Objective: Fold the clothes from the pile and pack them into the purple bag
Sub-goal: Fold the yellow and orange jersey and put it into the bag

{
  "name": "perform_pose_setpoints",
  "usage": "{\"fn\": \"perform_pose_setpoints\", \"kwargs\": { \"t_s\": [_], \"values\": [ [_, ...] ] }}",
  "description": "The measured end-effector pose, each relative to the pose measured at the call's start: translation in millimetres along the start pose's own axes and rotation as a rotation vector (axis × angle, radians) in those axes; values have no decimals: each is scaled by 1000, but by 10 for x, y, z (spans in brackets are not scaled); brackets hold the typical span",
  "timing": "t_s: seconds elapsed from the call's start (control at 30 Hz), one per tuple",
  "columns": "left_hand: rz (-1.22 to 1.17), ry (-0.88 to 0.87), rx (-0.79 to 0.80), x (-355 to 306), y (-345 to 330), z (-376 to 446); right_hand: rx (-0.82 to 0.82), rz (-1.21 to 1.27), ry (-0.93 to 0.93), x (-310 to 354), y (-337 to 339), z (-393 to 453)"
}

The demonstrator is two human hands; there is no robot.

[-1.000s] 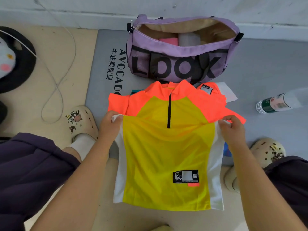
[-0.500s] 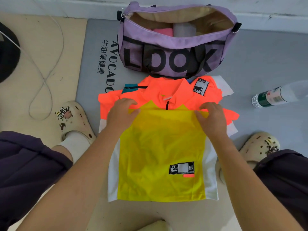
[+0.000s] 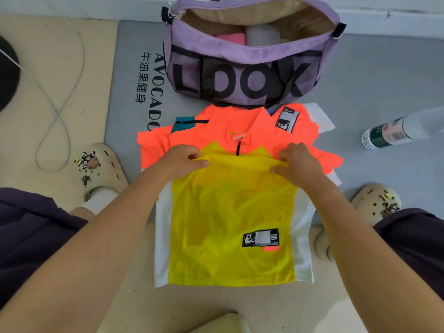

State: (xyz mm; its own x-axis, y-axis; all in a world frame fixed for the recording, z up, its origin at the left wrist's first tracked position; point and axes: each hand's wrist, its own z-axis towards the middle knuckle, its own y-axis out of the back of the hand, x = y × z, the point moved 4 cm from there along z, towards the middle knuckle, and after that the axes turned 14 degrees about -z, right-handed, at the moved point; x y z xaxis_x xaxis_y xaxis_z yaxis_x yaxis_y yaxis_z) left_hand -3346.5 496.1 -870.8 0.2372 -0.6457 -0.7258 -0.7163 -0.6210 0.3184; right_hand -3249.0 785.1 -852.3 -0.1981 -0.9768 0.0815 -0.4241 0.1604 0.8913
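Observation:
A yellow, orange and white zip-neck jersey [image 3: 230,212] lies flat on the floor in front of me, on top of other orange clothes [image 3: 283,121]. My left hand [image 3: 180,161] pinches the yellow fabric near the left shoulder. My right hand [image 3: 296,162] pinches it near the right shoulder. The purple bag [image 3: 245,68] printed LOOK stands open beyond the clothes, with pink and grey folded items inside.
A grey mat [image 3: 125,75] with black lettering lies under the bag. A plastic water bottle [image 3: 394,133] lies at the right. My feet in cream clogs [image 3: 101,169] flank the jersey. A white cable [image 3: 55,109] loops over the beige floor at the left.
The jersey was held up by its sides; it has been lowered flat onto the pile. Both hands moved inward to the chest area and now pinch the yellow fabric.

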Motion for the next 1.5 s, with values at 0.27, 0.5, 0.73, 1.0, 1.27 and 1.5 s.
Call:
{"fn": "perform_pose_setpoints", "kwargs": {
  "t_s": [0.27,0.5,0.73,1.0,1.27,1.5],
  "values": [
    [438,106,69,-41,278,-251,67,136,-92,-160,339,-311],
    [374,-185,-395,-1195,920,-833,-215,48,-134,-88,1553,-574],
    [374,-618,-834,-2440,1475,-1627,-813,99,-82,33,2939,-1015],
    [393,-419,-768,-1803,1018,-1677,-750,124,-225,91,2350,-1281],
    [473,457,68,-154,-170,-1154,337,-14,-312,56,324,-1121],
    [435,52,-69,-199,-573,-742,32,3,-103,381,-98,-873]
  ]
}}
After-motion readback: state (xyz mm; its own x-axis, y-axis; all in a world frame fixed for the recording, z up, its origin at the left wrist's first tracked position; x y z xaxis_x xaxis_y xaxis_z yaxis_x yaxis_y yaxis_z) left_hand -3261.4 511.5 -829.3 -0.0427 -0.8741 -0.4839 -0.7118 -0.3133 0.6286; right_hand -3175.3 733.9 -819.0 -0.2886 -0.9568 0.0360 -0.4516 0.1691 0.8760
